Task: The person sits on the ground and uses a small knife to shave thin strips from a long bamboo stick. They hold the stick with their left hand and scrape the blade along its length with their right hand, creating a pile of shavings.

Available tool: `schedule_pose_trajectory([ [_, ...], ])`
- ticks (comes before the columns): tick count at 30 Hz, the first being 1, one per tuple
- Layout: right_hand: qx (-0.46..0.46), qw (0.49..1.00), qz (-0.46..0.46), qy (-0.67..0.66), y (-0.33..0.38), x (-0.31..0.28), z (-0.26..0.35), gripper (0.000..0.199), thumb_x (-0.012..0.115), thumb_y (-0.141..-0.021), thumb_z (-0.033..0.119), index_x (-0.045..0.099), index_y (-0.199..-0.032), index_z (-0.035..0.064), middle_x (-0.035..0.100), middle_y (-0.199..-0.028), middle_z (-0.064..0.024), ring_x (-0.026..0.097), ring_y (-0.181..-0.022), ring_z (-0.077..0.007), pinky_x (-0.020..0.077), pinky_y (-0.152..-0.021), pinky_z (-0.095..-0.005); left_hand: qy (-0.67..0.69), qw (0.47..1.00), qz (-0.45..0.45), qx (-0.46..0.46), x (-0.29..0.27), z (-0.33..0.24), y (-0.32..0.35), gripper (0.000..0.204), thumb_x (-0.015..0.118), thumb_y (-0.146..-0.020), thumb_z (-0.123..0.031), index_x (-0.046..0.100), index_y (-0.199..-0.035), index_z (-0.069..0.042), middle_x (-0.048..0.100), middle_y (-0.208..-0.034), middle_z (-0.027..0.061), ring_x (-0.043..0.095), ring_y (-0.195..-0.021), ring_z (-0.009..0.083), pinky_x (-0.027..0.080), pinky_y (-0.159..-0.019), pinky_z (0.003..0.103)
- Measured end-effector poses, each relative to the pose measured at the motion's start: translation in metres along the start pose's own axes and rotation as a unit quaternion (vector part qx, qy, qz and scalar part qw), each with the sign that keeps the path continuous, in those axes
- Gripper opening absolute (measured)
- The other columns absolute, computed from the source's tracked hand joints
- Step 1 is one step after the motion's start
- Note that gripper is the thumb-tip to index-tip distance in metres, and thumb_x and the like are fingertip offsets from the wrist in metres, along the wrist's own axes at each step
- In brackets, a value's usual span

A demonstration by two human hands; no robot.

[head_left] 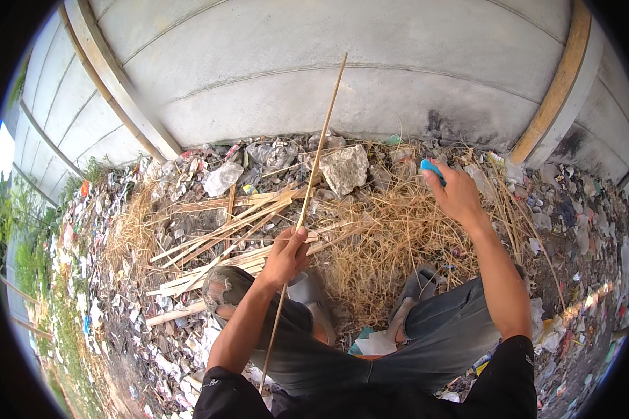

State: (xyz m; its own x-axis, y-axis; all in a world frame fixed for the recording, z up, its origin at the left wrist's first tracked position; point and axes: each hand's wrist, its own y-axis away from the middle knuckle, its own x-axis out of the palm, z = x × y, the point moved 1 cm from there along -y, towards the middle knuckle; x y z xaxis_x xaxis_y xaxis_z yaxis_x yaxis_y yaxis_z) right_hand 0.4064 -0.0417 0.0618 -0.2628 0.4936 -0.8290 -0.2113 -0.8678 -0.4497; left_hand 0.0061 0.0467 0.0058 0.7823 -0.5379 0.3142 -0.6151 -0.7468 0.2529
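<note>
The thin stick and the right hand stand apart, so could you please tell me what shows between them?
In the head view, a pale rock and dry strands on the ground show between the stick and the right hand.

Grnd (pixel 128 357) w/ strips (pixel 241 225), shavings (pixel 398 234), rock (pixel 344 170), misc. litter (pixel 223 179).

I see the bare left hand (pixel 286 257) gripping a long, thin, tan wooden strip (pixel 321 148) that slants up toward the far pale grey panelled wall (pixel 272 49). At right, the bare right hand (pixel 458 199) holds a small bright-blue object (pixel 431 170) whose kind I can't make out. Split pale wooden sticks (pixel 213 272) lie left; tangled straw-coloured shavings (pixel 381 251) spread between the knees and a rough grey stone block (pixel 344 170).
</note>
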Motion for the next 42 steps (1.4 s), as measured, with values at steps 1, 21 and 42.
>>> schedule_pose_trajectory([
  [1,0.016,0.999,0.011,-0.025,-0.002,-0.004,0.001,0.060,0.047,-0.110,0.056,0.067,-0.090,0.0034,0.055,-0.054,-0.0086,0.056,-0.046,-0.0280,0.0423,-0.047,-0.0431,-0.086,0.996,-0.016,0.030,0.001,0.002,0.000,0.034,0.057,-0.111,-0.041,0.050,-0.093,-0.013,0.042,-0.058,-0.0058,0.037,-0.044,0.0061,0.027,-0.042,0.026],
  [21,-0.090,0.959,0.202,-0.179,0.068,0.068,0.129,0.062,0.046,-0.110,0.055,0.062,-0.082,0.0018,0.058,-0.057,-0.0201,0.062,-0.052,-0.0379,0.0464,-0.051,-0.0498,-0.249,0.966,0.059,0.025,0.045,0.006,0.019,0.054,0.064,-0.104,-0.017,0.050,-0.152,0.004,0.057,-0.083,-0.0028,0.047,-0.069,0.0063,0.041,-0.061,0.028],
  [42,0.273,0.948,-0.068,-0.151,-0.037,0.015,-0.086,0.071,0.042,-0.110,0.059,0.072,-0.084,0.0001,0.053,-0.054,-0.0081,0.051,-0.048,-0.0236,0.0391,-0.050,-0.0454,-0.222,0.958,0.181,-0.009,0.024,0.043,0.057,0.060,0.063,-0.102,-0.009,0.044,-0.157,0.005,0.056,-0.085,-0.0054,0.046,-0.072,0.0029,0.038,-0.062,0.023],
])
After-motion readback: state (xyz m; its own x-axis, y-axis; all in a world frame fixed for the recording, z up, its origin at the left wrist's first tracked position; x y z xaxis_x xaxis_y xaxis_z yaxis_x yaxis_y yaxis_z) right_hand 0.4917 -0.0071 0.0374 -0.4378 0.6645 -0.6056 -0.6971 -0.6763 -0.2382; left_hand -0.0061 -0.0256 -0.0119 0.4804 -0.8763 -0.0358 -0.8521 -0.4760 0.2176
